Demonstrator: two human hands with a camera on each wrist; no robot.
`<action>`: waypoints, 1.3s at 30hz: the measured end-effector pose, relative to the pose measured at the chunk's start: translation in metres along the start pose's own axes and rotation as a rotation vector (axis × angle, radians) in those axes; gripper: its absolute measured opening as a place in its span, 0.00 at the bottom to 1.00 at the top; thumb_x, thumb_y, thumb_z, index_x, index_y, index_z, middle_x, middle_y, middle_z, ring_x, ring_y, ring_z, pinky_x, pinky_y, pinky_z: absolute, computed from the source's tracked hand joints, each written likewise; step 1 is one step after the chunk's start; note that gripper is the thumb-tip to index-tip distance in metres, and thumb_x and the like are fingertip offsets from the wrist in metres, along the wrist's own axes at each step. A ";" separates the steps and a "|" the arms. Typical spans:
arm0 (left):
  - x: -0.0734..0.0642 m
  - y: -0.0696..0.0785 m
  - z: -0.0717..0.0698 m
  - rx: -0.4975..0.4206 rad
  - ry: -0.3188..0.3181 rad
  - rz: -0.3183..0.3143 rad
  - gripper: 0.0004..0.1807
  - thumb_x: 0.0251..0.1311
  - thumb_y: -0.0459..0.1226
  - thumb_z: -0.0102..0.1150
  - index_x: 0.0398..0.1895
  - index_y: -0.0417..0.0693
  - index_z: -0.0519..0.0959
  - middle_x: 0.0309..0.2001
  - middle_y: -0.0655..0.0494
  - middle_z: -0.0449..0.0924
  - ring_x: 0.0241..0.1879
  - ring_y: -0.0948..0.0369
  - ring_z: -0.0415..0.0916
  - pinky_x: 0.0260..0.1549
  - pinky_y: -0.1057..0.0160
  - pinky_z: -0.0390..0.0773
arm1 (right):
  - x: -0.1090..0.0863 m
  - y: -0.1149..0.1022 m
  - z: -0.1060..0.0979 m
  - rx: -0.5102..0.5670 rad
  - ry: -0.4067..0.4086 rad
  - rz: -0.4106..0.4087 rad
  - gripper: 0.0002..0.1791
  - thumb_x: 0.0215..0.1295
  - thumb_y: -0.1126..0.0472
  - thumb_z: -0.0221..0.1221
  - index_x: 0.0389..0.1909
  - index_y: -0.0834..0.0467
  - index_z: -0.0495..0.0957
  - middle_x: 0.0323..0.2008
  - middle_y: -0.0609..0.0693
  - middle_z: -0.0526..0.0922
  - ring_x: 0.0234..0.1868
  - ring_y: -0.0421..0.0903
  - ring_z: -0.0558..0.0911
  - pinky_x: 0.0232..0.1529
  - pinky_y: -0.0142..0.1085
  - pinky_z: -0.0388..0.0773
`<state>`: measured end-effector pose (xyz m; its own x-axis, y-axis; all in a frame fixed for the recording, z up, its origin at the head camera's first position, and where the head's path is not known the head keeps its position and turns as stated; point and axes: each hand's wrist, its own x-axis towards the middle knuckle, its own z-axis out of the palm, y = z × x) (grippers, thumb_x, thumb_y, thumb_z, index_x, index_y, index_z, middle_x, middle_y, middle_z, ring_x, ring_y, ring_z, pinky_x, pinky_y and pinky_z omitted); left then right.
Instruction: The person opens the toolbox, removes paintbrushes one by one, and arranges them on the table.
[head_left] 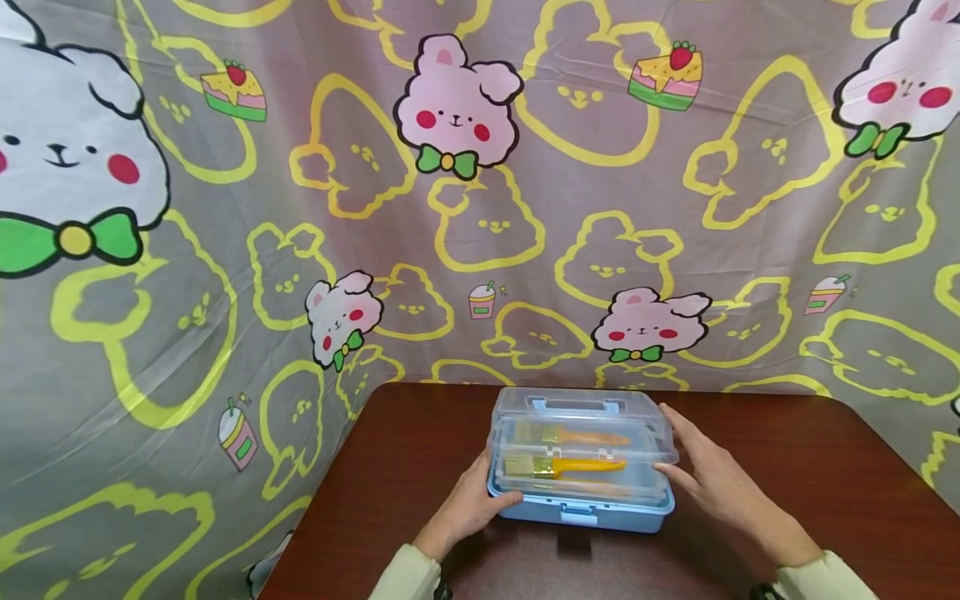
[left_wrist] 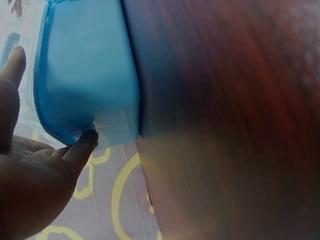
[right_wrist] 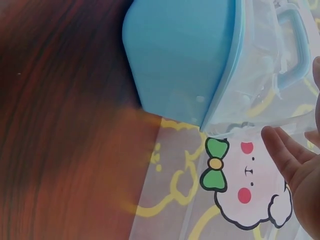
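Observation:
A light blue plastic storage box [head_left: 615,518] with a clear lid [head_left: 577,406] stands on the table. The lid is tilted up, its front edge apart from the base. A paintbrush [head_left: 588,466] with a yellow handle and pale bristles lies on the clear inner tray under it; a second brush shape shows through the lid, perhaps a reflection. My left hand [head_left: 474,497] grips the base's left end, thumb over the front corner, fingers at the side. At the right end, my right hand [head_left: 712,471] holds the lid's side edge between thumb and fingers.
The dark wooden table [head_left: 795,450] extends to both sides of the box. A grey cloth [head_left: 450,333] printed with cartoon rabbits and yellow outlines hangs behind the table and along its left. On the box front sits a latch [head_left: 579,514]; the lid carries a blue handle [right_wrist: 300,47].

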<state>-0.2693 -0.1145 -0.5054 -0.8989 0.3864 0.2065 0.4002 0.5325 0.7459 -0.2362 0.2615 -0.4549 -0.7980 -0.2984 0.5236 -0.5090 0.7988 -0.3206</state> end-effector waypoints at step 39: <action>0.000 0.005 0.000 0.039 -0.051 -0.048 0.46 0.55 0.57 0.61 0.74 0.54 0.53 0.64 0.51 0.67 0.60 0.56 0.67 0.54 0.50 0.69 | 0.034 0.012 -0.002 0.075 0.061 0.026 0.45 0.58 0.63 0.66 0.73 0.59 0.52 0.59 0.65 0.69 0.45 0.58 0.78 0.41 0.52 0.77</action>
<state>-0.2673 -0.1121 -0.5021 -0.9074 0.3973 0.1373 0.3641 0.5797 0.7290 -0.2689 0.2621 -0.4391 -0.7909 -0.2438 0.5612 -0.5132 0.7639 -0.3913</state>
